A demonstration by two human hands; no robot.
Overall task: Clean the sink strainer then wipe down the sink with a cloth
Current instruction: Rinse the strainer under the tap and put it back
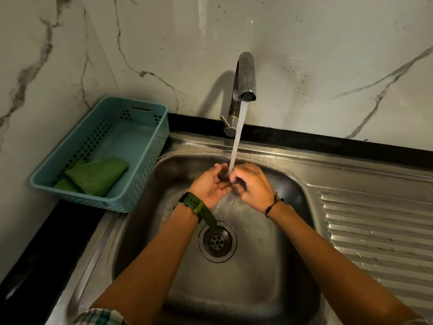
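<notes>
Green cloth [93,177] is seen folded in the blue basket [150,165], left of the sink [257,289], untouched. Strainer [230,180] is held under the tap [244,76] stream, over the basin; left hand [209,187] cups it with fingers curled, right hand [251,185] fingers are clamped on its rim. Judged best: strainer is turned slowly so every hole is flushed; drain [217,241] is left open below

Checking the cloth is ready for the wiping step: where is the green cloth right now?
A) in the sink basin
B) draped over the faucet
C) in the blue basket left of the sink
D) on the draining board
C: the folded green cloth lies inside the blue basket, on the counter left of the sink.
</notes>
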